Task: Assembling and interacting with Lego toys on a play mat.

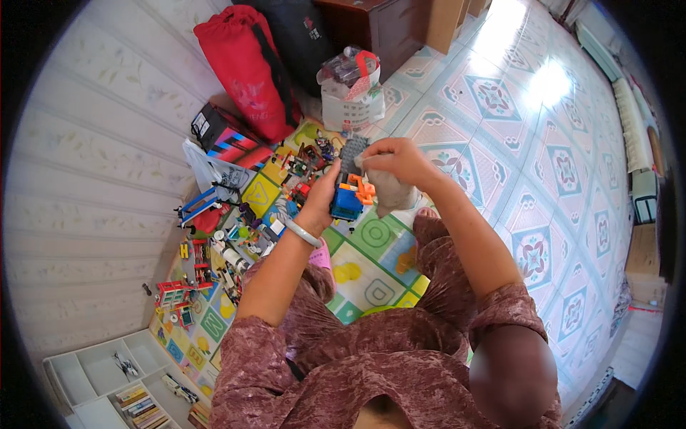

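My left hand (323,199), with a pale bangle at the wrist, is closed round the side of a toy brick vehicle (346,206). The vehicle has a blue end with orange pieces and a long dark grey studded part. My right hand (404,161) pinches a greyish-white cloth (393,194) against or close beside the grey part; whether they touch I cannot tell. Most of the cloth hangs below my right fingers. Many loose toy bricks and part-built toys (300,168) lie to the left of the vehicle, on a colourful play mat (350,268).
A white plastic bag (350,107), a red cylindrical bag (246,71) and a black bag (289,36) stand beyond the mat. At the lower left is a white compartment tray (96,372). The wall (93,179) bounds the left; patterned floor tiles (532,250) spread to the right.
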